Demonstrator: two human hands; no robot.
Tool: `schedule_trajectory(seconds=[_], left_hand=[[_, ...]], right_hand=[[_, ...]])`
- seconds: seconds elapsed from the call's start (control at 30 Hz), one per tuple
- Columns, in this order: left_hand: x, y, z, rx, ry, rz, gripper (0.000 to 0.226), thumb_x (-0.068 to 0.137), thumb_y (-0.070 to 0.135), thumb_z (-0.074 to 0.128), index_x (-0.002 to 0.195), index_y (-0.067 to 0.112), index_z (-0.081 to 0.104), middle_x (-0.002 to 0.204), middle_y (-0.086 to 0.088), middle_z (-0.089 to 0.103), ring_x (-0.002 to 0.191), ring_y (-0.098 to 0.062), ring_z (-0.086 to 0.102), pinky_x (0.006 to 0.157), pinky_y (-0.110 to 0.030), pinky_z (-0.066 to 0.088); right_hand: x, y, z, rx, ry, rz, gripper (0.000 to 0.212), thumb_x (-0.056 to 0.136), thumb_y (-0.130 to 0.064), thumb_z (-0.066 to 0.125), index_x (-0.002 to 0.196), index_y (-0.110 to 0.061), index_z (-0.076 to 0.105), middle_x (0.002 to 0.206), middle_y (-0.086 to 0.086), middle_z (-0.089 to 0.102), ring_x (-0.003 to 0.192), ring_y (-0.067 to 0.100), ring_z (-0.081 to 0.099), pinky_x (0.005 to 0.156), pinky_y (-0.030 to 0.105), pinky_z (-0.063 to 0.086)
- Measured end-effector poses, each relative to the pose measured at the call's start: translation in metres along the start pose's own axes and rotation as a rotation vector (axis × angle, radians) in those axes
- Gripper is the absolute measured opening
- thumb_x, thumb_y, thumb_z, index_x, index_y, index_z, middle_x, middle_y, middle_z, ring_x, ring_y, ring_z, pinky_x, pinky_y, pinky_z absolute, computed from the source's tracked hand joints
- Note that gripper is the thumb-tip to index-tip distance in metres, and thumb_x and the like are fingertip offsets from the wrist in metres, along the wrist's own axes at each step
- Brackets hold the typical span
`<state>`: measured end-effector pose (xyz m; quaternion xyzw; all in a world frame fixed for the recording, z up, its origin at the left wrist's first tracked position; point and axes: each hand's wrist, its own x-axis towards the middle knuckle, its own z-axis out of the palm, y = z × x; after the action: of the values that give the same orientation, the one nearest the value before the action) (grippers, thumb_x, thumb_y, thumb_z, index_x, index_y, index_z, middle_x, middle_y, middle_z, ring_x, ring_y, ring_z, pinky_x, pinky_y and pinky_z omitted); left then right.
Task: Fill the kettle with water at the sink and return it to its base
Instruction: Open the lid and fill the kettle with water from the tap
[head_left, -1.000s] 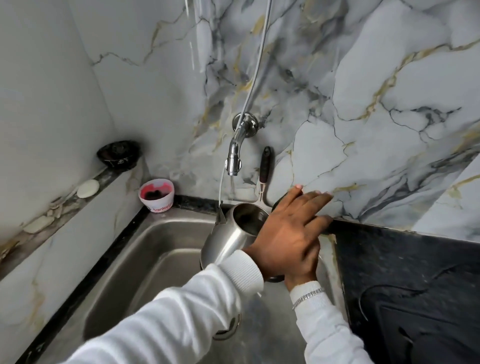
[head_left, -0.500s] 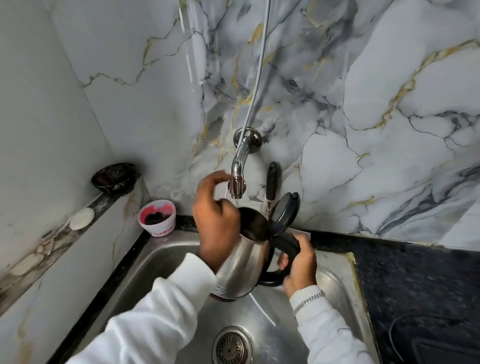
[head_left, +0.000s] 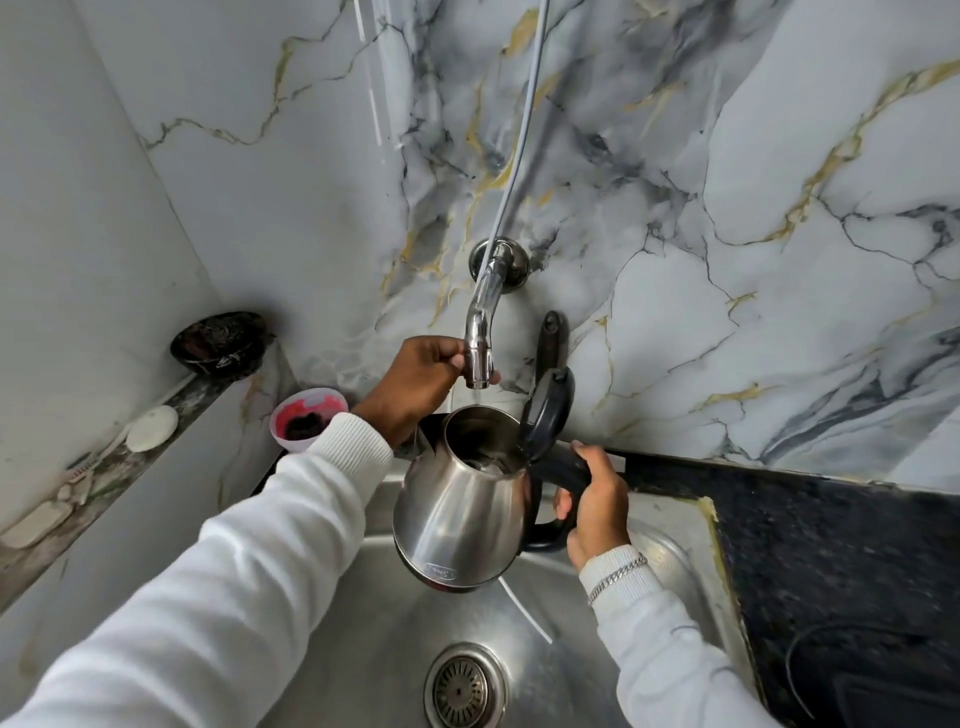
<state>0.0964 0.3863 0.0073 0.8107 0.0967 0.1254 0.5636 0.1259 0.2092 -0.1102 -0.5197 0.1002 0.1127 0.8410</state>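
Note:
A steel kettle (head_left: 460, 512) with a black handle hangs over the steel sink (head_left: 670, 566), its black lid (head_left: 548, 410) flipped up. My right hand (head_left: 592, 501) grips the handle and holds the kettle's mouth under the chrome tap (head_left: 480, 332). My left hand (head_left: 421, 382) is closed around the tap's nozzle end. A thin stream of water falls from the nozzle into the kettle, and some water shows inside. The kettle's base is not in view.
The drain (head_left: 462, 688) lies below the kettle. A pink-and-white cup (head_left: 306, 423) stands at the sink's back left corner. A ledge at left carries a dark bowl (head_left: 221, 343) and a soap bar (head_left: 151, 435). Black countertop (head_left: 841, 551) extends right. A black utensil handle (head_left: 550, 340) leans on the marble wall.
My left hand rose from the kettle's body to the tap nozzle. Water now runs into the kettle. The lid, covered by my left hand one second ago, stands up.

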Motion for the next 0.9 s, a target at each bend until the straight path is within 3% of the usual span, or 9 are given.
schedule_trajectory(seconds=[0.07,0.23,0.33,0.47,0.6,0.7,0.8,0.83,0.9], left_hand=[[0.004,0.001,-0.003,-0.012,-0.051,-0.029,0.031,0.092,-0.013,0.038,0.105,-0.014,0.066,0.105,-0.024,0.071,0.078,-0.002,0.068,0.073,-0.005,0.049],[0.010,0.000,-0.010,0.032,-0.153,-0.016,0.029,0.091,-0.009,0.045,0.103,-0.008,0.071,0.108,-0.017,0.074,0.087,0.005,0.067,0.084,-0.004,0.047],[0.009,-0.001,-0.013,0.010,-0.153,-0.007,0.025,0.094,-0.001,0.050,0.105,-0.006,0.071,0.111,-0.019,0.073,0.099,-0.010,0.067,0.099,-0.020,0.047],[0.008,0.002,-0.013,-0.091,-0.108,-0.042,0.023,0.090,-0.002,0.053,0.106,-0.008,0.069,0.112,-0.026,0.072,0.090,-0.007,0.072,0.086,-0.013,0.052],[0.008,0.009,-0.016,-0.250,-0.067,-0.183,0.039,0.083,-0.003,0.034,0.106,0.000,0.066,0.115,-0.027,0.070,0.115,-0.029,0.066,0.112,-0.044,0.038],[0.005,0.011,-0.018,-0.210,-0.084,-0.183,0.032,0.085,0.004,0.041,0.104,0.001,0.068,0.116,-0.025,0.070,0.109,-0.023,0.066,0.106,-0.040,0.040],[0.000,0.012,-0.017,-0.076,-0.055,-0.086,0.018,0.084,0.006,0.067,0.099,-0.004,0.070,0.094,-0.019,0.074,0.081,-0.008,0.069,0.082,-0.021,0.052],[-0.001,0.012,-0.016,-0.056,-0.025,-0.071,0.021,0.081,0.006,0.073,0.098,-0.005,0.070,0.090,-0.017,0.074,0.075,-0.008,0.070,0.076,-0.018,0.053],[-0.003,0.012,-0.012,-0.025,0.060,-0.077,0.028,0.074,0.010,0.081,0.095,-0.005,0.071,0.090,-0.019,0.076,0.078,-0.021,0.074,0.080,-0.028,0.058]], right_hand=[[-0.001,0.000,0.005,-0.005,-0.008,-0.003,0.030,0.084,-0.020,0.059,0.058,-0.009,0.050,0.040,0.004,0.037,0.030,0.015,0.031,0.038,0.026,0.018],[-0.001,0.000,0.013,-0.006,-0.009,-0.022,0.027,0.083,-0.018,0.059,0.058,-0.010,0.052,0.054,0.009,0.042,0.032,0.015,0.032,0.036,0.024,0.018],[-0.001,0.001,0.013,-0.017,-0.009,-0.016,0.030,0.083,-0.019,0.060,0.056,-0.010,0.051,0.045,0.006,0.041,0.031,0.016,0.032,0.036,0.025,0.019],[0.000,0.003,0.009,-0.012,-0.003,-0.020,0.034,0.082,-0.021,0.061,0.052,-0.010,0.049,0.038,0.002,0.039,0.030,0.016,0.031,0.036,0.023,0.018],[-0.001,0.003,0.008,-0.019,0.000,-0.026,0.033,0.082,-0.021,0.062,0.053,-0.010,0.050,0.039,0.001,0.041,0.029,0.015,0.032,0.035,0.022,0.018],[-0.002,0.002,0.008,-0.010,-0.003,-0.031,0.033,0.082,-0.021,0.062,0.053,-0.009,0.051,0.038,0.002,0.041,0.029,0.015,0.032,0.035,0.022,0.018],[-0.003,0.001,0.009,-0.012,-0.008,-0.042,0.032,0.082,-0.019,0.062,0.053,-0.009,0.052,0.039,0.003,0.039,0.029,0.015,0.032,0.035,0.023,0.018],[-0.004,0.001,0.010,-0.015,-0.012,-0.047,0.031,0.082,-0.019,0.062,0.053,-0.009,0.054,0.039,0.003,0.039,0.029,0.015,0.031,0.035,0.023,0.018],[-0.005,0.001,0.010,-0.027,-0.020,-0.052,0.030,0.082,-0.019,0.062,0.055,-0.007,0.053,0.039,0.003,0.037,0.029,0.016,0.031,0.035,0.023,0.018]])
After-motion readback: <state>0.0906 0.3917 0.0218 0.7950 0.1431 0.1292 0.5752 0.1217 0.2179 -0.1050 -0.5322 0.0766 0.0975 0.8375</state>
